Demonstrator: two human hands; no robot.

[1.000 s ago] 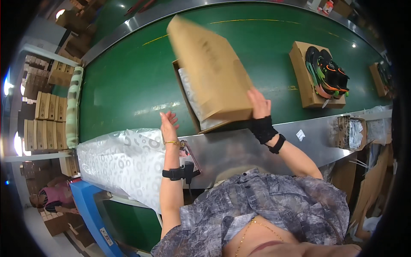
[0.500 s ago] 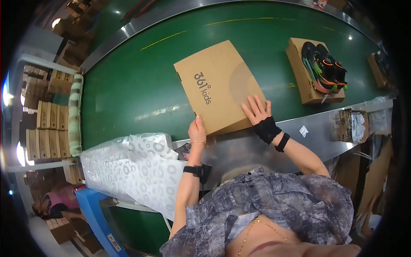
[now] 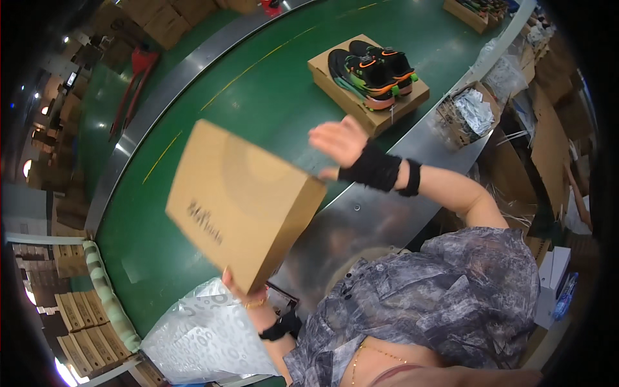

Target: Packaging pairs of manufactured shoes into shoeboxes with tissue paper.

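A closed tan cardboard shoebox (image 3: 238,193) is tilted above the green conveyor belt (image 3: 271,90), slightly blurred. My left hand (image 3: 242,291) grips it by its near lower corner; part of the fingers is hidden beneath. My right hand (image 3: 342,145), in a black fingerless glove, is off the box with its fingers stretched out and nothing in them. Just beyond that hand, a pair of black sneakers (image 3: 374,71) with orange and green trim rests on another shoebox (image 3: 407,106) on the belt.
Patterned wrapping paper (image 3: 200,329) lies at the near left. A metal ledge (image 3: 348,226) runs along the belt's near side. An open carton of crumpled paper (image 3: 474,113) stands at right. Shoeboxes are stacked (image 3: 84,335) at far left; more shoes sit in a box (image 3: 471,16) farther along.
My right hand has left the shoebox and moved toward the sneakers. The box has been raised and tilted in my left hand. The view has turned to the right.
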